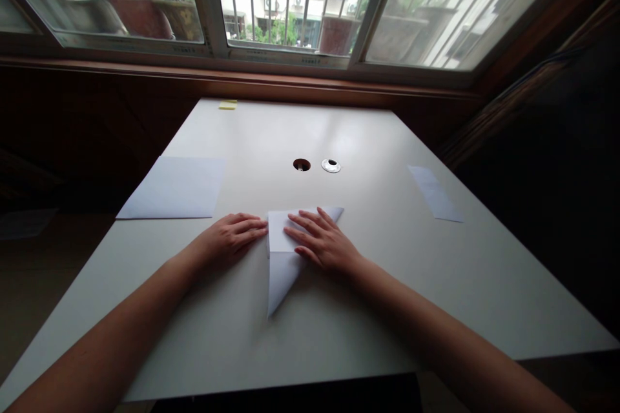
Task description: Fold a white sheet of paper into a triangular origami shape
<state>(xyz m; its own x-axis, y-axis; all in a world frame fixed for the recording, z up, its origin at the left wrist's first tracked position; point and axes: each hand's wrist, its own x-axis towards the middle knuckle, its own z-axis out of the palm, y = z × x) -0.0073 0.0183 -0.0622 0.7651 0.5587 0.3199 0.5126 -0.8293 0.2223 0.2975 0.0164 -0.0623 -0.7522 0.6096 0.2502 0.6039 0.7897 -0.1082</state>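
A folded white paper (281,268), shaped like a triangle with its tip toward me, lies on the white table (368,284) in front of me. My right hand (322,242) lies flat on its upper part, fingers stretched out and pointing left. My left hand (232,235) rests flat on the table just left of the paper, its fingertips touching the paper's left edge. Neither hand grips anything.
A flat white sheet (174,188) lies at the table's left edge. A narrow paper strip (434,192) lies at the right. A cable hole (301,164) and its round cap (330,165) sit mid-table. A yellow sticky pad (227,104) lies at the far edge, below the window.
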